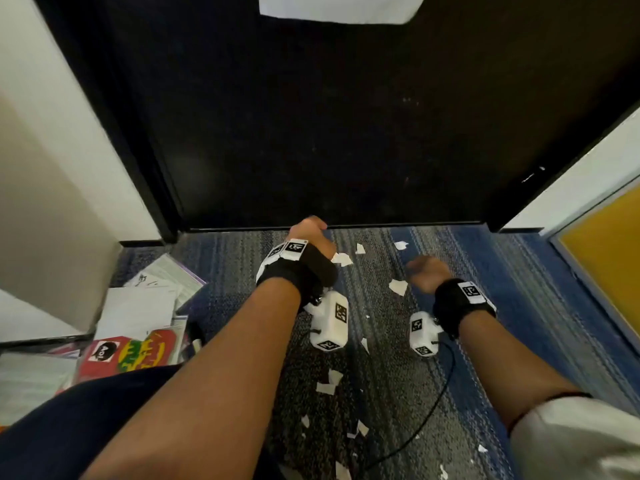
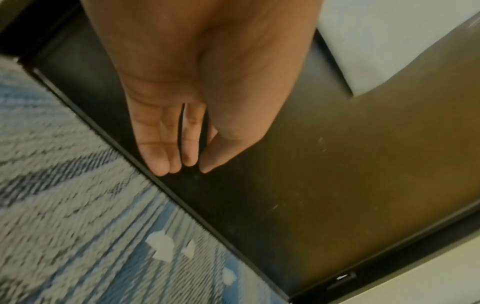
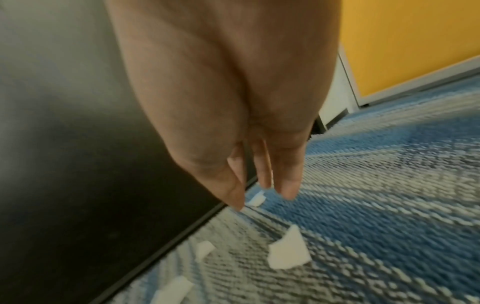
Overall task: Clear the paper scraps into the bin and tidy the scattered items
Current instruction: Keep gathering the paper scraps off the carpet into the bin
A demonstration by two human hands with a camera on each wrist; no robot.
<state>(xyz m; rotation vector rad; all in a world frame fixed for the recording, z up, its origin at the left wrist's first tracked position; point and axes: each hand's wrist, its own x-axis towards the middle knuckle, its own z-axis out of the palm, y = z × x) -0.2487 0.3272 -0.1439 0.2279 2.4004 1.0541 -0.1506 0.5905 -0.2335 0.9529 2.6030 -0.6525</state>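
In the head view the fingers of both hands, the left hand [image 1: 309,233] and the right hand [image 1: 426,271], are hidden behind their backs, the papers [image 1: 138,306] at the left are cut off by the edge, and the carpet [image 3: 389,205] is blurred in the wrist views.

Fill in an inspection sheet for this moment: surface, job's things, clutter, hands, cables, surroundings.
Surface: blue and grey striped carpet.
Job's things: white torn paper scraps scattered over the carpet; no bin seen.
Clutter: loose white papers and a red printed packet piled at left.
Hands: left hand with straight fingers, empty; right hand with straight fingers above a scrap, empty.
Cables: thin black cable trailing from the right wrist unit.
Surroundings: large black panel ahead; yellow board at right.
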